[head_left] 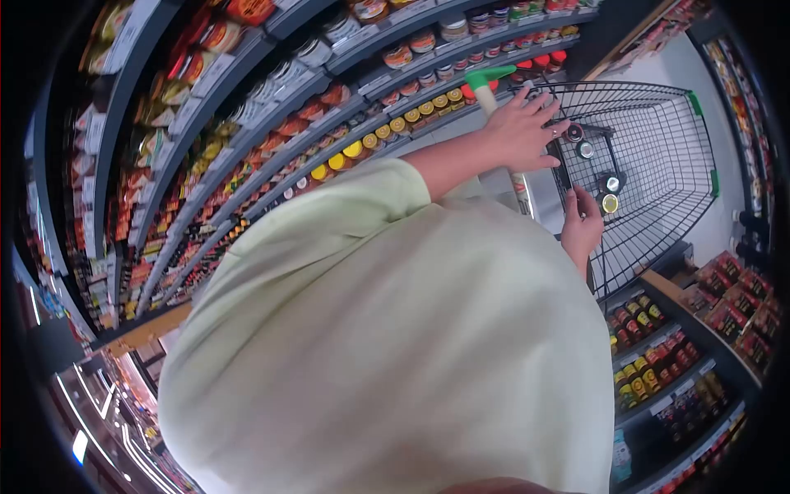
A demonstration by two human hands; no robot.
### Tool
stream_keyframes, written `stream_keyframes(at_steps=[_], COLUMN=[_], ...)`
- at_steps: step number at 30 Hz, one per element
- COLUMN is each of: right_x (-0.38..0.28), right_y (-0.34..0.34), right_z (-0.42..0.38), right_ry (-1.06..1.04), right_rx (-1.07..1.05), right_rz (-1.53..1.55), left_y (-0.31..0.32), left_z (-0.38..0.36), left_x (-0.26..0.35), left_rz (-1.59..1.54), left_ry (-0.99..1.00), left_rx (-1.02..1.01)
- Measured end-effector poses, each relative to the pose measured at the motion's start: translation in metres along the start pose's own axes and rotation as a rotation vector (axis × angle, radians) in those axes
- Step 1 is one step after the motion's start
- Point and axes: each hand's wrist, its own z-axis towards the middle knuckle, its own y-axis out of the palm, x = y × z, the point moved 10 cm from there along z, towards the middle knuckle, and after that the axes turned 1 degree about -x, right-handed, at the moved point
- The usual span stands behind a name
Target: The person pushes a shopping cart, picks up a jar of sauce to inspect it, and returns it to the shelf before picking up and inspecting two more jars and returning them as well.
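My left hand (pixel 524 132) reaches over the near end of a wire shopping cart (pixel 650 99), palm down with its fingers spread and a ring on one of them. It holds nothing. Beneath it passes the cart's pale handle (pixel 520 191), with a green end piece (pixel 487 78). My right hand (pixel 582 222) is at the cart's near edge, fingers loosely bent and thumb apart, with no object visible in it. Several jars stand in the cart: a dark-lidded jar (pixel 573 132), a pale-lidded jar (pixel 585 150), another jar (pixel 611 184), and a yellow-lidded jar (pixel 609 203) close to my right hand.
Long shelves (pixel 271 90) of jars and packets curve along the left and top. Yellow-lidded jars (pixel 353 150) line a lower shelf. At lower right is another shelf unit (pixel 658 337) with bottles, beside red boxes (pixel 728 292). Pale floor (pixel 706 226) shows beyond the cart.
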Motion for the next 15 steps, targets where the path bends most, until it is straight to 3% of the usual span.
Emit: stream_keyframes(at_steps=[7,13,15], right_x=[0.004,-0.004,-0.012], right_y=[0.001,0.010,0.013], right_z=[-0.002,-0.010,-0.016], right_ry=[-0.004,0.014,-0.065], right_rx=[0.014,-0.017,-0.013], right_rz=[0.038,-0.009,0.023], left_y=[0.009,0.007,0.008], left_z=[-0.006,-0.018,-0.024], left_x=[-0.001,-0.005,-0.012], left_rz=[-0.029,-0.036,-0.041], left_ry=[-0.044,-0.043,-0.039], left_rx=[-0.295,-0.331,-0.322])
